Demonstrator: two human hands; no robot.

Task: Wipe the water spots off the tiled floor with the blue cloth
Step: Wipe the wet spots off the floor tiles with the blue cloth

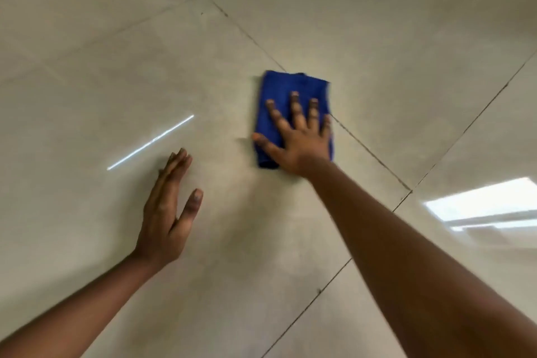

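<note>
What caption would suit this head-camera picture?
Right hand presses a folded blue cloth flat on the glossy tiled floor; left hand open beside it.

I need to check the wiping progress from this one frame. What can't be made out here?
- Water spots: none discernible on the tiled floor; motion blur and glare hide them.
- Floor under the blue cloth: covered by it and the pressing right hand.
- Left hand: contact with the floor is unclear.

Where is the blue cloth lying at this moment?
In the head view the blue cloth lies folded on the tiled floor, right of centre, under the flat right hand, beside a grout line.
</note>
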